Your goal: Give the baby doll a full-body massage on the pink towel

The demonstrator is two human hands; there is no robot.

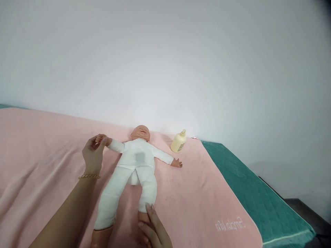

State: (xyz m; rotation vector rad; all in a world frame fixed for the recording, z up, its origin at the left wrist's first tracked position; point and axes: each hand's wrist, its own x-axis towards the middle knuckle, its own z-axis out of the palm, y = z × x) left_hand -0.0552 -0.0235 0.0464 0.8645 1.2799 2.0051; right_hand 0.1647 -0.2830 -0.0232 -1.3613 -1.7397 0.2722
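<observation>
A baby doll [134,162] in a white suit lies on its back on a pink blanket [196,199], head toward the wall, arms spread. My left hand [93,153], a gold bracelet at the wrist, is closed around the doll's hand on the left side. My right hand [152,229] grips the doll's bare foot at the end of the right-hand trouser leg. The doll's other bare foot [100,237] shows at the bottom edge.
A cream pump bottle [178,142] stands on the blanket by the wall, right of the doll's head. A teal mattress [256,196] shows beyond the blanket's right edge and drops off to a dark floor [307,210]. A plain white wall [165,62] is behind.
</observation>
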